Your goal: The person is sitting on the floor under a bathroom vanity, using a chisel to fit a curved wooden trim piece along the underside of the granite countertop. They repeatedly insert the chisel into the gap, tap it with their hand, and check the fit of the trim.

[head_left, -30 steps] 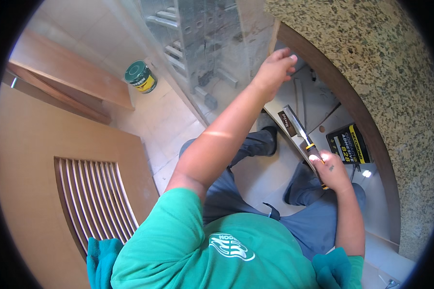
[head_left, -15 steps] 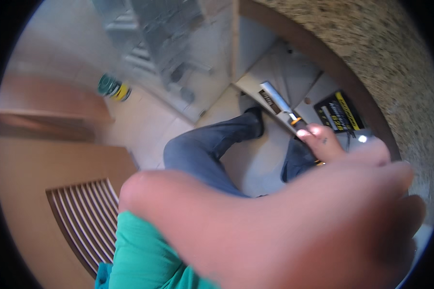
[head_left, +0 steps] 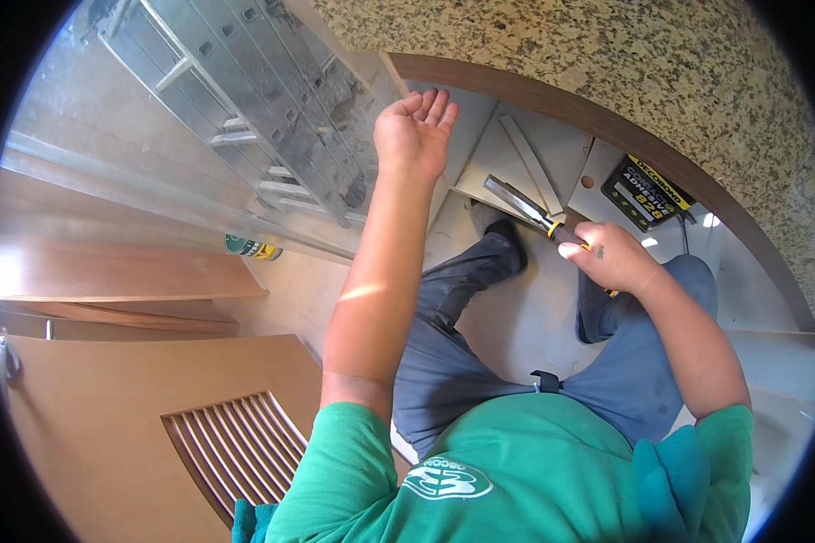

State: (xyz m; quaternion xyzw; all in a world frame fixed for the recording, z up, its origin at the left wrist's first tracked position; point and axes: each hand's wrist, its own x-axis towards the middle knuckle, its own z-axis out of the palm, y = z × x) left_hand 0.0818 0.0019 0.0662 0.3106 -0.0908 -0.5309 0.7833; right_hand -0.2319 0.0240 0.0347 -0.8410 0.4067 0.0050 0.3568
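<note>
My right hand is closed around the black and yellow handle of a chisel. The chisel's flat metal blade points up and left, over the floor of the cabinet in front of me. My left hand is raised at the end of an outstretched arm, palm turned up, its fingers extended and holding nothing. It lies beside the upright edge of a panel at the cabinet's left; whether it touches that edge I cannot tell.
A dark adhesive tin and a pale narrow strip lie inside the cabinet, below the curved granite countertop. An aluminium ladder stands upper left. A green and yellow can and a louvred wooden door are at left.
My left arm has swung from across the right foreground to the upper middle, beside the panel edge. The right hand keeps its hold on the chisel. The view has shifted.
</note>
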